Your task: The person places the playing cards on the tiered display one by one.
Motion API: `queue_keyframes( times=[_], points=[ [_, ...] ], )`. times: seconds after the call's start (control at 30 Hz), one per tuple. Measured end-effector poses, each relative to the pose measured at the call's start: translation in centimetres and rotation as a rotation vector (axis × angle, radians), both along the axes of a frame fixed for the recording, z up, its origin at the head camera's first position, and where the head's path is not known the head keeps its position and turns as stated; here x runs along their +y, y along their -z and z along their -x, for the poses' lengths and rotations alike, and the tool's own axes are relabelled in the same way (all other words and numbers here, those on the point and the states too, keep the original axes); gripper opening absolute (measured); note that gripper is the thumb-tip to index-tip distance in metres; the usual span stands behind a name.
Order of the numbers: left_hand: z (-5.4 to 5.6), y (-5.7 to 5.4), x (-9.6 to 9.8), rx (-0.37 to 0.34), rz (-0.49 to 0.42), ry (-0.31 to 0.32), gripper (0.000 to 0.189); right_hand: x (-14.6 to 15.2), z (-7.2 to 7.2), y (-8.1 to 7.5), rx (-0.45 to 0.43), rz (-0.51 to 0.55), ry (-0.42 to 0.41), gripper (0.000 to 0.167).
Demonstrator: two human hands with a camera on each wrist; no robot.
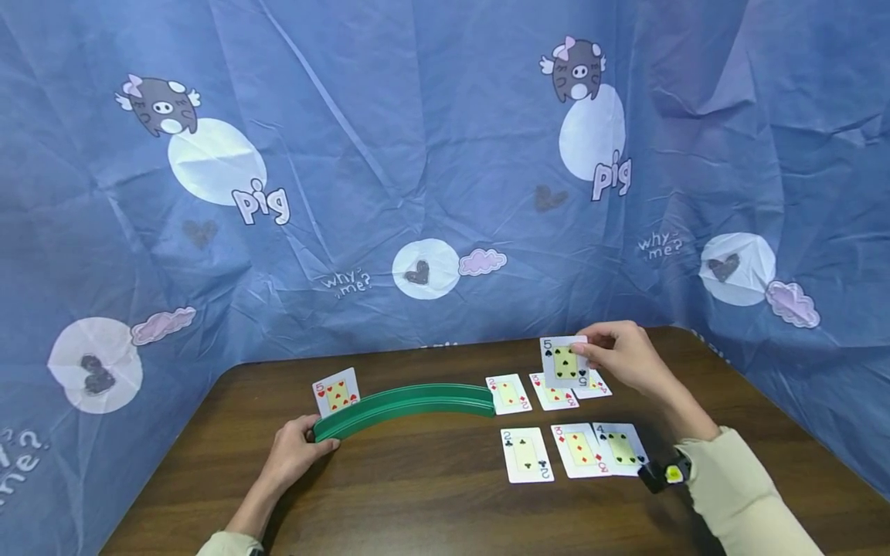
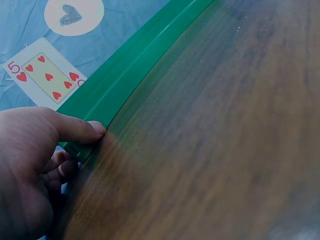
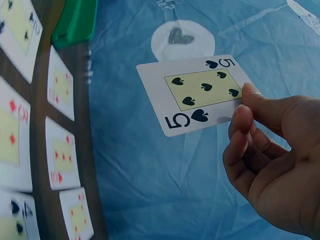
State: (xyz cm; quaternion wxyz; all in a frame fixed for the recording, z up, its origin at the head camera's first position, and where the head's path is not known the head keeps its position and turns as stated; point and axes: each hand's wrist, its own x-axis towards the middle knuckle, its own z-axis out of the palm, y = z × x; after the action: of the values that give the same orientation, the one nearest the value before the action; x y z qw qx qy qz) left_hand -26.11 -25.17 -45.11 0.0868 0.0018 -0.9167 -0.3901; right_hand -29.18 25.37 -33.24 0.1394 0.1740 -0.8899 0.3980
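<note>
Between thumb and fingers, my right hand (image 1: 622, 355) pinches a five of spades (image 3: 205, 95) by its edge, raised above the back row of cards. My left hand (image 1: 295, 448) grips the left end of a curved green card holder (image 1: 417, 398), its thumb on the front edge in the left wrist view. A five of hearts (image 2: 47, 75) stands upright in the holder near that hand. Just right of the holder lies a two of diamonds (image 1: 509, 394). Beside it, a red-suited card (image 1: 554, 395) and a four of diamonds (image 1: 594, 385) are partly covered by the raised five.
A front row on the wooden table (image 1: 417, 494) has a two of clubs (image 1: 526, 455), a three of diamonds (image 1: 579, 452) and a four of spades (image 1: 621, 448); the last two touch or overlap. Behind the table hangs a blue printed cloth (image 1: 389, 154).
</note>
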Motion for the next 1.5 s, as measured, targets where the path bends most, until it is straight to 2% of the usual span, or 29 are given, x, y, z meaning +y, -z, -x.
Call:
queue_keyframes(
  times=[0.27, 0.5, 0.8, 1.3, 1.5],
  points=[
    [0.0, 0.1, 0.0, 0.001, -0.002, -0.003, 0.041, -2.6, 0.8, -0.1, -0.068, 0.088, -0.066, 0.020],
    [0.2, 0.1, 0.1, 0.008, -0.004, 0.002, 0.040, -5.5, 1.8, 0.0, -0.111, 0.102, -0.079, 0.018],
    [0.2, 0.0, 0.2, 0.017, -0.002, 0.010, 0.038, -10.0, 2.4, 0.4, -0.153, 0.123, -0.154, 0.014],
    [0.1, 0.0, 0.2, -0.009, -0.012, -0.006, 0.036, -16.0, 3.6, 1.5, -0.175, 0.182, -0.282, 0.017],
    [0.0, 0.0, 0.1, -0.014, -0.022, -0.008, 0.035, -18.3, 3.6, 1.6, -0.171, 0.186, -0.298, 0.015]
  ],
)
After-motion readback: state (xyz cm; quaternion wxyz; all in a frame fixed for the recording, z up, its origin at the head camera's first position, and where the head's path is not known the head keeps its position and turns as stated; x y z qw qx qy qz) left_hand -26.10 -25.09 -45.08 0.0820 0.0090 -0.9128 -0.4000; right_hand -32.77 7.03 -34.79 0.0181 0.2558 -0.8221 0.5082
